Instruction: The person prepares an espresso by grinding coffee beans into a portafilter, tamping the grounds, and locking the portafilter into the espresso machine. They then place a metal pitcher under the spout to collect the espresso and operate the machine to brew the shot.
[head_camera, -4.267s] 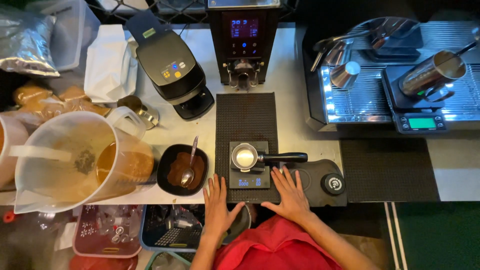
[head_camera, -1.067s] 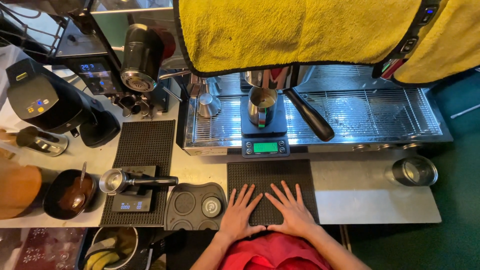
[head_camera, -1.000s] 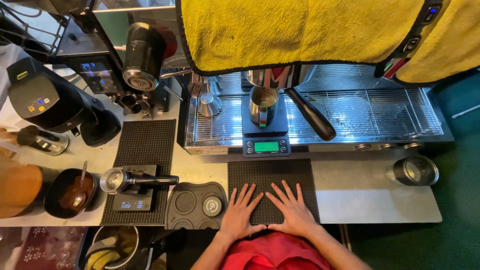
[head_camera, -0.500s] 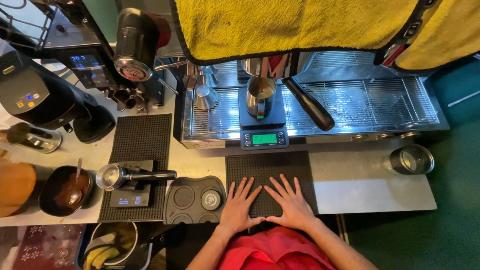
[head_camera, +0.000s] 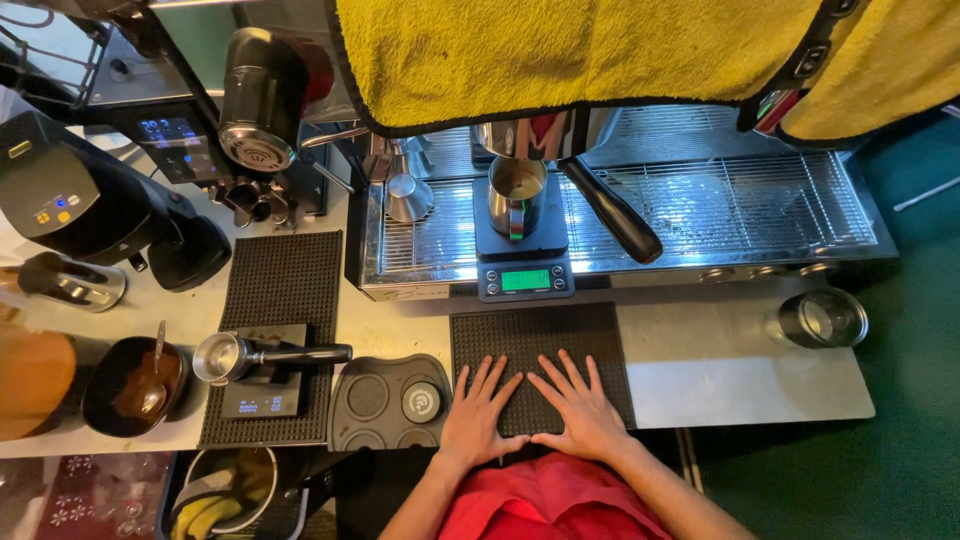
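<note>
Black rubber mat (head_camera: 520, 335) | left hand (head_camera: 478, 418) flat, fingers spread | right hand (head_camera: 580, 408) likewise

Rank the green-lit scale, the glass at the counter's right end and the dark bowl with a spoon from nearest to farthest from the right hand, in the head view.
1. Green-lit scale: just beyond the right hand.
2. Glass: far right.
3. Dark bowl: far left.

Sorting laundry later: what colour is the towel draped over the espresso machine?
Yellow towel, seen in the head view.
</note>
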